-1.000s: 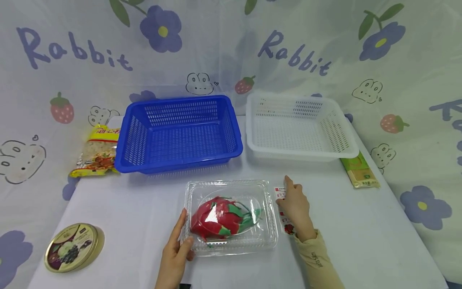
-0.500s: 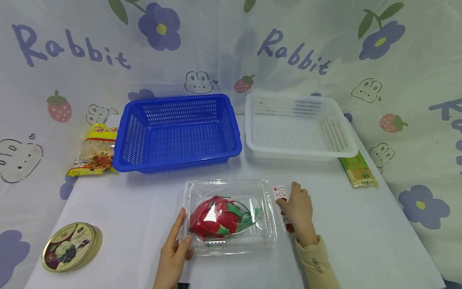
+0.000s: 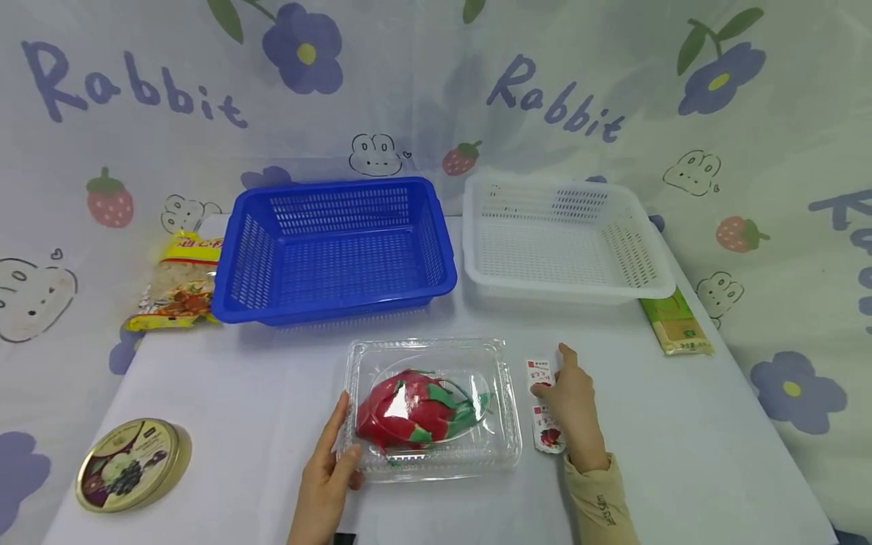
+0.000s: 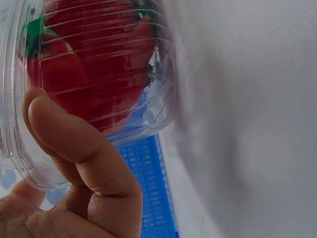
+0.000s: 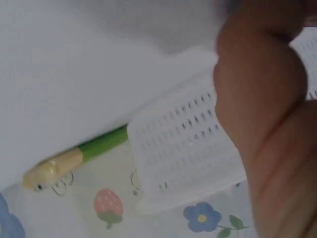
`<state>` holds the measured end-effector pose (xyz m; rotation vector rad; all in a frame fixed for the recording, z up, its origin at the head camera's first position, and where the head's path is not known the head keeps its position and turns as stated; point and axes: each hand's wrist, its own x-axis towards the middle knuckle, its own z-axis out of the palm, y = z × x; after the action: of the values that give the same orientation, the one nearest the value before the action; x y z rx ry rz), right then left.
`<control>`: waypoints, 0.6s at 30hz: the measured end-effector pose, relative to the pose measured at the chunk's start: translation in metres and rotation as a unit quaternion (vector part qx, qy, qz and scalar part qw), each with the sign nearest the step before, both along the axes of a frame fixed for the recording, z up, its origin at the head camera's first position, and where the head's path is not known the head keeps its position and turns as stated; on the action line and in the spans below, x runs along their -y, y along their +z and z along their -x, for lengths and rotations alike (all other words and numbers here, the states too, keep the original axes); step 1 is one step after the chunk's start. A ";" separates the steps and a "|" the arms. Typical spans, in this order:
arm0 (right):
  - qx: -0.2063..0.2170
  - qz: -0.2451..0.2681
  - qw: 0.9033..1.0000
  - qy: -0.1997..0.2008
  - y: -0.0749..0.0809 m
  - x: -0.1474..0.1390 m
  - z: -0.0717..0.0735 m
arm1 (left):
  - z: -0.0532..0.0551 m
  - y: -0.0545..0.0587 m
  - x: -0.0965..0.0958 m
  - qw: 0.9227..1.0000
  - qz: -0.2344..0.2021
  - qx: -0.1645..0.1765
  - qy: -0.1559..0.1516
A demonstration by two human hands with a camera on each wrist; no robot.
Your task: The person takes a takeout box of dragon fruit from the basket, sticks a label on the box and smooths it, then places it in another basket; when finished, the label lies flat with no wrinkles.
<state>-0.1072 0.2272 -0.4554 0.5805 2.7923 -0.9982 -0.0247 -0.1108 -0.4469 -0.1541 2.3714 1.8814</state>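
A red dragon fruit (image 3: 412, 412) with green tips lies inside a closed, clear plastic clamshell box (image 3: 439, 473) at the front middle of the table. My left hand (image 3: 327, 473) grips the box's left side; in the left wrist view, its thumb (image 4: 72, 131) and fingers hold the clear rim. To the right of the box, my right hand (image 3: 572, 401) holds a strip of small white-and-red packets (image 3: 548, 430), with the thumb across its middle. The right wrist view shows part of this hand (image 5: 267, 109); its fingertips and the strip are hidden there.
A blue plastic basket (image 3: 334, 306) and a white one (image 3: 572, 291) stand at the back. A yellow food bag (image 3: 180, 284) is at the left, a green-and-tan packet (image 3: 677, 325) at the right. A round gold tin (image 3: 126, 465) lies front left.
My right hand has drawn back slightly and shifted right, its thumb now over the strip. The packets have moved right and towards me. The left hand keeps its hold on the box.
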 end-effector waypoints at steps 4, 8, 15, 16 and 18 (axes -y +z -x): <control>0.008 0.029 1.000 -0.007 -0.003 -0.006 0.000 | 0.000 0.002 0.000 1.000 0.007 -0.007 0.000; 0.011 0.044 0.999 -0.002 -0.002 -0.010 0.000 | 0.000 0.003 0.000 1.000 0.014 -0.011 0.001; -0.022 0.062 0.998 -0.020 0.016 -0.013 -0.005 | 0.000 0.005 0.001 1.000 0.019 -0.013 -0.004; -0.032 0.065 0.997 -0.021 0.020 -0.012 -0.006 | 0.000 0.005 0.001 1.000 0.019 -0.012 -0.004; -0.056 0.079 0.995 -0.024 0.029 -0.009 -0.008 | 0.000 0.005 0.002 1.000 0.021 -0.009 -0.003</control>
<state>-0.0995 0.2362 -0.4259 0.5905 2.7711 -1.2846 -0.0248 -0.1126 -0.4418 -0.1345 2.4227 1.8392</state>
